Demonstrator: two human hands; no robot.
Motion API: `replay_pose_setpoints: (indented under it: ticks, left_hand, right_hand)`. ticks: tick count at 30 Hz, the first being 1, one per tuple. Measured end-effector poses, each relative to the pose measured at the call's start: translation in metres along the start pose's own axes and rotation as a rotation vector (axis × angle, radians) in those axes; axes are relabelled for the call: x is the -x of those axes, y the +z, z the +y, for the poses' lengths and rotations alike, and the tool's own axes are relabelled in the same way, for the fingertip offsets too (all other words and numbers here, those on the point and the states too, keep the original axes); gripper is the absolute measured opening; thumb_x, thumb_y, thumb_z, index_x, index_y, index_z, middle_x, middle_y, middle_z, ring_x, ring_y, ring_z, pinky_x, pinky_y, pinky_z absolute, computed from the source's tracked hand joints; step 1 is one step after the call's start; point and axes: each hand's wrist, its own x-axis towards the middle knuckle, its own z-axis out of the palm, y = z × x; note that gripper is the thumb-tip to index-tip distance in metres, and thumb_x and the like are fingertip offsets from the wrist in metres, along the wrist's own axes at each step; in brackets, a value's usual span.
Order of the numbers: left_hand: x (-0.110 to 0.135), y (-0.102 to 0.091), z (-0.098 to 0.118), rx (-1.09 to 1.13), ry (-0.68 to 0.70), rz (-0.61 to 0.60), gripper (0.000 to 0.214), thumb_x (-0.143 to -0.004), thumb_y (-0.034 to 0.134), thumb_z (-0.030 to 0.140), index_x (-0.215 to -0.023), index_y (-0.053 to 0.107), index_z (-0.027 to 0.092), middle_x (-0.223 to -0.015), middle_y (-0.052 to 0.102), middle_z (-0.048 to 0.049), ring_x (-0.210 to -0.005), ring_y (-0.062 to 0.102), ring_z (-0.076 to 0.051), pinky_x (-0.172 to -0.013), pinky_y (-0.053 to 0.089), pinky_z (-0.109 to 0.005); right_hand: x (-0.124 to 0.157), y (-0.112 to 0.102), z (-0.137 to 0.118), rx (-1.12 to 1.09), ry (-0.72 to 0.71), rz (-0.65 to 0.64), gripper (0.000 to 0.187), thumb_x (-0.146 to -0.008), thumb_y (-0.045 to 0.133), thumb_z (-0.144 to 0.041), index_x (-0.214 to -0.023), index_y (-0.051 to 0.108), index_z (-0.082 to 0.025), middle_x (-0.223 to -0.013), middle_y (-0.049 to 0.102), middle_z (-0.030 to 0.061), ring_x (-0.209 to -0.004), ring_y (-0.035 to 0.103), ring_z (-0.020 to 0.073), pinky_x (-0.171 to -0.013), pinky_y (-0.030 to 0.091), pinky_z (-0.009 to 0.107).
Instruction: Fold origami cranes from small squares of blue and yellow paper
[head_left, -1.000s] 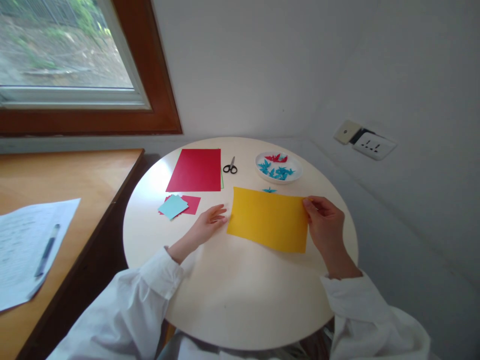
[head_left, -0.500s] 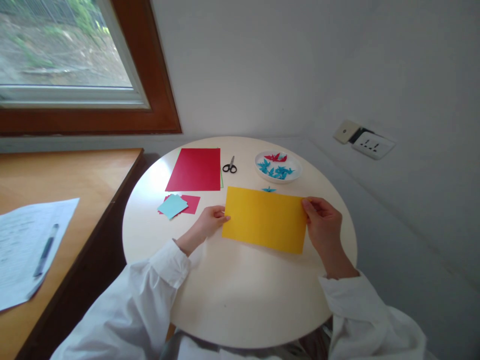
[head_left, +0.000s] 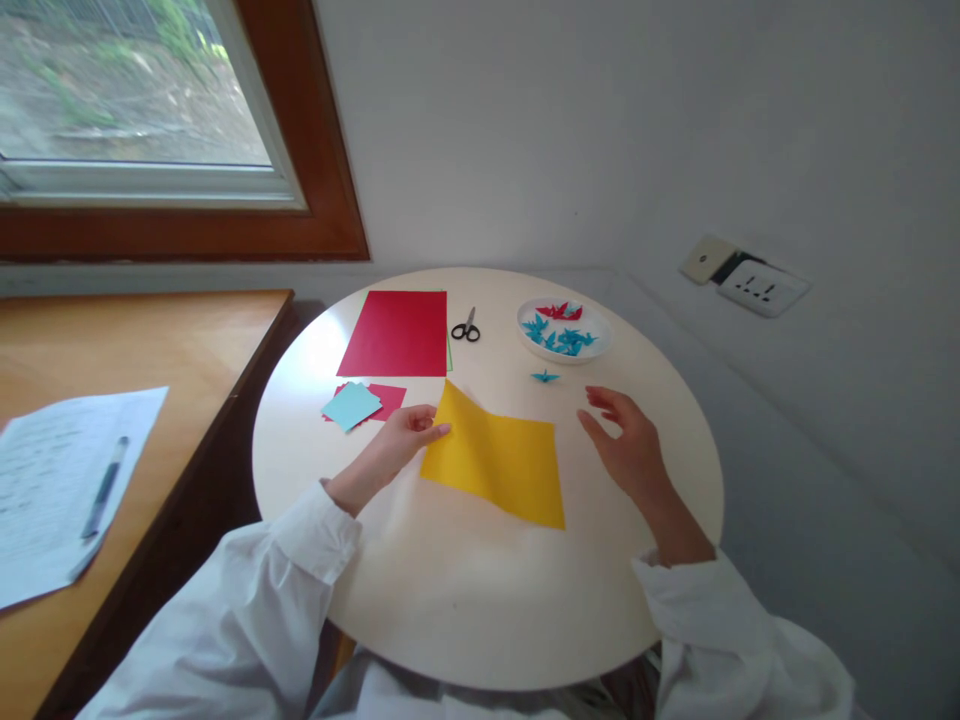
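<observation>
A yellow sheet of paper (head_left: 517,465) is pinched at its left edge by my left hand (head_left: 401,438). The sheet bends upward on that side, and its right part droops toward the table. To the right of the paper, apart from it, my right hand (head_left: 626,440) holds nothing, its thumb and fingers spread. A small blue paper crane (head_left: 545,377) lies on the table beyond the sheet. Small light-blue paper squares (head_left: 350,405) rest partly over pink paper squares (head_left: 390,402), left of and beyond my left hand.
On the round white table (head_left: 480,610), a large red sheet (head_left: 397,335) lies at the back left beside black-handled scissors (head_left: 466,330). A white plate (head_left: 525,335) at the back right holds red and blue folded cranes. A wooden desk (head_left: 217,340) with written papers (head_left: 45,500) and a pen (head_left: 105,488) stands left.
My right hand has let go of the yellow sheet and opened. The sheet's right side has dropped and swung left, and the paper now bends. My left hand still holds it.
</observation>
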Motion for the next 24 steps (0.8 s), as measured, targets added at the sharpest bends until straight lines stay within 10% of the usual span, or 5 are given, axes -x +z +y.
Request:
replay_pose_setpoints:
  ticks: [10, 24]
  left_hand:
    - [-0.001, 0.006, -0.005, 0.169, -0.055, 0.102, 0.041, -0.059, 0.076, 0.041, -0.085, 0.060, 0.014, -0.076, 0.066, -0.0052, -0.069, 0.063, -0.019, -0.060, 0.048, -0.028]
    - [0.000, 0.003, -0.006, 0.045, -0.009, 0.088, 0.032, -0.064, 0.072, 0.041, -0.077, 0.062, 0.014, -0.066, 0.059, 0.0001, -0.057, 0.056, -0.013, -0.049, 0.039, -0.022]
  right_hand:
    - [0.055, 0.045, -0.080, 0.042, -0.409, -0.560, 0.057, -0.079, 0.057, -0.021, -0.131, 0.034, -0.025, -0.130, 0.047, 0.0114, -0.124, 0.044, 0.0250, -0.102, 0.041, 0.048]
    - [0.052, 0.042, -0.073, 0.212, -0.503, -0.625, 0.060, -0.080, 0.058, -0.023, -0.135, 0.033, -0.022, -0.131, 0.047, 0.0137, -0.124, 0.045, 0.0262, -0.102, 0.042, 0.048]
